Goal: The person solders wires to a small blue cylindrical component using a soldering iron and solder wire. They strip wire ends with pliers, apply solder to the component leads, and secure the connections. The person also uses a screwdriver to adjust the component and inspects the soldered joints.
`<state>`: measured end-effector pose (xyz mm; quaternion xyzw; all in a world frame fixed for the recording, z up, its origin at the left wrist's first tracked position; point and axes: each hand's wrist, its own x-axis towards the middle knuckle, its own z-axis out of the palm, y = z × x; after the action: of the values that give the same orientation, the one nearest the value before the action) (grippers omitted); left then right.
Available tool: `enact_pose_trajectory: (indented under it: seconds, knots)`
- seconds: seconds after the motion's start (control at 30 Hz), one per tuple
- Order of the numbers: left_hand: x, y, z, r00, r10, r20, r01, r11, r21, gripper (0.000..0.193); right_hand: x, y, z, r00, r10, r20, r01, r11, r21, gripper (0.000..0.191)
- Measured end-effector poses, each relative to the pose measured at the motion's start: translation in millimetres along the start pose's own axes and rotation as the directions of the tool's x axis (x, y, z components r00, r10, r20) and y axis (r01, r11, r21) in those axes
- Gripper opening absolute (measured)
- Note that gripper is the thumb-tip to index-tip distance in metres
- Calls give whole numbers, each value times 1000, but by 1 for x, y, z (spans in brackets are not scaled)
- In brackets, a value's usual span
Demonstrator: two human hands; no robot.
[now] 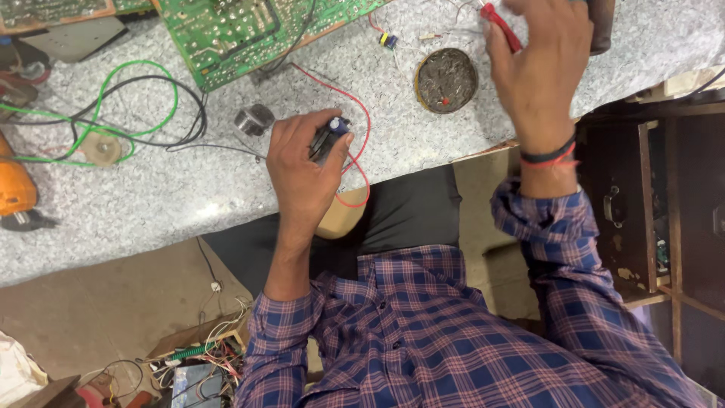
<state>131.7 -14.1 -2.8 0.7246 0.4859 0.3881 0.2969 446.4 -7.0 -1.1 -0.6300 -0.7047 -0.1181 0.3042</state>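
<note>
My left hand (302,170) is closed around a small dark component with a blue end (332,132), held just above the speckled grey worktop (189,189). A thin red wire (362,132) loops from it over the top's edge. My right hand (540,64) is raised at the upper right, fingers curled around a red-handled tool (500,24) whose tip is hidden. A round tin of dark paste (446,79) lies between the two hands. A green circuit board (242,30) rests at the top of the worktop.
Green and black cables (128,106) coil on the left by an orange tool (13,185). A small metal part (254,119) sits near my left hand. A dark wooden cabinet (649,196) stands at right. Loose wires (204,355) litter the floor.
</note>
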Motion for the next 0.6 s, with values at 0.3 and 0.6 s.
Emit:
enact_pose_trajectory:
  seconds: [0.3, 0.6]
  knots:
    - [-4, -1, -1, 1000, 15, -24, -15, 1000, 6, 29, -21, 47, -15, 991, 118, 68, -134, 932, 337, 8]
    - [16, 15, 34, 978, 35, 206, 39, 937, -346, 40, -52, 63, -36, 881, 372, 292, -346, 84, 935, 15]
